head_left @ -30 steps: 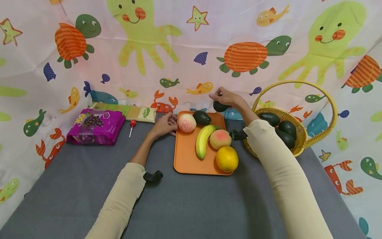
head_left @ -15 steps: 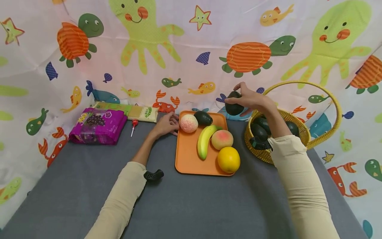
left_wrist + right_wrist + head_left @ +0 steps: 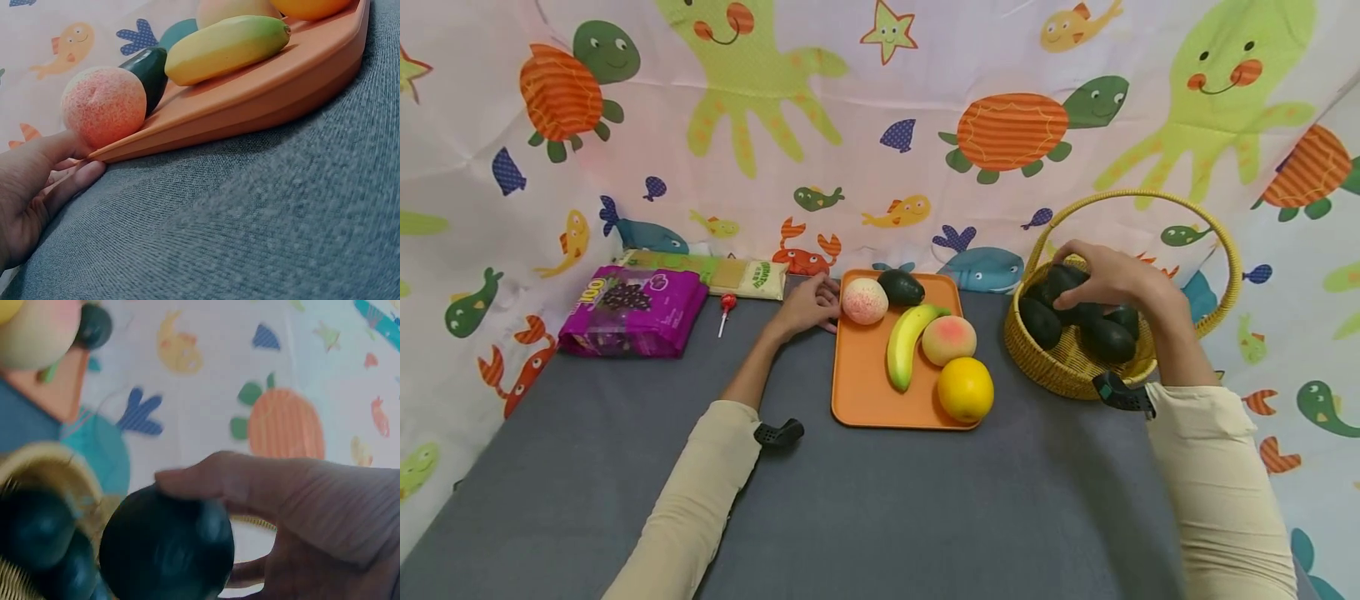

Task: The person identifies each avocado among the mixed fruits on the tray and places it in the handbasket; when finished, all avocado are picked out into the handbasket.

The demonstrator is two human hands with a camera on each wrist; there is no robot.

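In the head view my right hand grips a dark green avocado inside the top of the yellow wicker basket. More avocados lie in that basket. The right wrist view has the held avocado close up, with the thumb over its top. My left hand pinches the left rim of the orange tray beside a speckled peach. Also on the tray are an avocado, a banana, a second peach and an orange.
Left of the tray lie a purple bag with a grape picture, a long pale packet and a red lollipop. The basket's tall handle arches over it. A printed cloth hangs behind the grey table.
My right hand has carried the avocado from above the tray's back right corner rightward and down into the basket. The left hand has stayed at the tray's rim.
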